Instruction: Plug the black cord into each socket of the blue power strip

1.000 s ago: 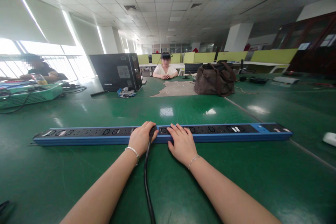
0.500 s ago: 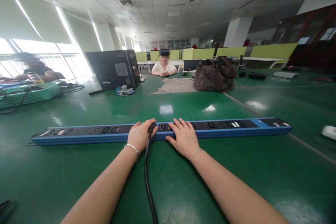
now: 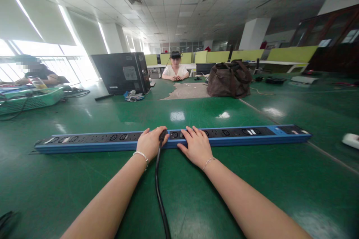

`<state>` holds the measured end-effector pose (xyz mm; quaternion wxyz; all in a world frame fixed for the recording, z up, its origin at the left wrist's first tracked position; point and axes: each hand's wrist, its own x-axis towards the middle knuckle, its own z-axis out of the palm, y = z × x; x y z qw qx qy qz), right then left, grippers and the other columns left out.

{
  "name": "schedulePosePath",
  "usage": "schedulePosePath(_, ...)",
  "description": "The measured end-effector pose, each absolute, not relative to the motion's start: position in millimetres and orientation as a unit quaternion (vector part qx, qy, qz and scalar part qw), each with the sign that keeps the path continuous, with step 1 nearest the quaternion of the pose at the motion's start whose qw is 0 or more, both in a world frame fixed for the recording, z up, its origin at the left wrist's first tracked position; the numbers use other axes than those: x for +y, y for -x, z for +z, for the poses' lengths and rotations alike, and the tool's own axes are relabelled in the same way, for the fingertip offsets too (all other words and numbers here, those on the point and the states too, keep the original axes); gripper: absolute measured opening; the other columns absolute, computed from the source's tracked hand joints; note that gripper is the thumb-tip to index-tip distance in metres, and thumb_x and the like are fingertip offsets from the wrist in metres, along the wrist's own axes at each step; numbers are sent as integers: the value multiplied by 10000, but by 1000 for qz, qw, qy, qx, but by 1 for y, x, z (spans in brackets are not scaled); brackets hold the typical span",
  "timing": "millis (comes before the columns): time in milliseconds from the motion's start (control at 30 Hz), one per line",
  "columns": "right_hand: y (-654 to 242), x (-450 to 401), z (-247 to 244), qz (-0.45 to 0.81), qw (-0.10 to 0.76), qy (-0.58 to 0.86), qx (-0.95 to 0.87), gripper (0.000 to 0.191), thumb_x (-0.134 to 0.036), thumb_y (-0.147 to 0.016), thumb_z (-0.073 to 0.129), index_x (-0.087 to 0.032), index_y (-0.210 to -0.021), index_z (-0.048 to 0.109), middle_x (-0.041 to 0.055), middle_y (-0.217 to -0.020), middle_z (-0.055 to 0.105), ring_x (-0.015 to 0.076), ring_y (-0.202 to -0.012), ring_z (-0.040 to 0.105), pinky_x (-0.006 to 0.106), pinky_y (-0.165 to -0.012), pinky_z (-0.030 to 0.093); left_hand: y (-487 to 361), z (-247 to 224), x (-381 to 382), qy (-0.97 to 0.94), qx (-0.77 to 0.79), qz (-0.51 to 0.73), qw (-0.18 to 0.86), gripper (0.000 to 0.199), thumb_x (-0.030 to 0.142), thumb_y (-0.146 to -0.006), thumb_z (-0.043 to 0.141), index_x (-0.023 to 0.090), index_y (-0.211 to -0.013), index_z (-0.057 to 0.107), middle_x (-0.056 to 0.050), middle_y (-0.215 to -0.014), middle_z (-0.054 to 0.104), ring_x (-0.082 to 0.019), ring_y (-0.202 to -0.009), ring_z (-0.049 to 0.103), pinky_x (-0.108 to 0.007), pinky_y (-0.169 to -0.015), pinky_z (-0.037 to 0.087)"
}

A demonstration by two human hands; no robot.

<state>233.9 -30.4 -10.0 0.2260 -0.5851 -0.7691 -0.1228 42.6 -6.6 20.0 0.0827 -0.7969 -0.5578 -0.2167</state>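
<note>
A long blue power strip (image 3: pixel 241 142) with a black face of several sockets lies across the green table in front of me. My left hand (image 3: pixel 150 142) is closed round a black plug (image 3: pixel 162 134) at the strip's middle; whether its pins are fully in a socket is hidden. From the plug a thick black cable (image 3: pixel 159 190) runs down toward me. Just to the right, my right hand (image 3: pixel 196 145) rests over the strip with its fingers stretched across the top, thumb at the near edge. A single socket (image 3: pixel 174 134) shows between the two hands.
On the green table (image 3: pixel 92 186) stand a black computer case (image 3: pixel 120 74) with gloves (image 3: pixel 134 96) beside it and a brown bag (image 3: pixel 230 80). A green basket (image 3: pixel 33 101) is at the left. One person (image 3: pixel 175 71) sits opposite, another (image 3: pixel 39 73) at far left.
</note>
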Motion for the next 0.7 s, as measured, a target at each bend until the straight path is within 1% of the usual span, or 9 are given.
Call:
schedulePosePath(167,-233,-31,-9,-120,215,591,-768,535,-507,-844,493,-201,-1282,516,90,-1344,509,288,-1269,374,430,-1033,255,-47,27,-11,794,-574,-188,74,340,441,-899,370,269,-1105,580,-27,-904,733,-182,-865,677,-400,-1020,363)
schedulePosePath(300,-233,-31,-9,-124,214,591,-768,536,-507,-846,488,-205,-1288,511,87,-1348,506,284,-1269,372,427,-1034,249,-47,21,-10,793,-567,-209,81,338,425,-907,356,261,-1111,570,-27,-959,727,-175,-891,670,-390,-1027,350)
schedulePosePath(467,-233,-31,-10,-127,217,590,-767,530,-508,-848,481,-210,-1285,513,86,-1352,502,286,-1269,371,424,-1030,250,-46,13,-9,795,-554,-232,87,347,416,-906,366,250,-1145,556,-42,-1053,705,-177,-944,658,-359,-979,396)
schedulePosePath(567,-233,-32,-9,-127,215,591,-767,532,-506,-846,483,-210,-1288,510,88,-1357,498,285,-1271,369,423,-1030,249,-46,13,-9,794,-556,-231,84,338,418,-903,376,254,-1135,561,-40,-1041,708,-177,-938,660,-342,-949,418)
schedulePosePath(700,-233,-32,-9,-125,212,590,-769,529,-499,-847,483,-213,-1291,508,88,-1361,495,283,-1274,367,423,-1031,248,-46,16,-10,787,-567,-231,74,334,424,-900,381,260,-1124,567,-37,-994,717,-180,-927,664,-343,-950,420)
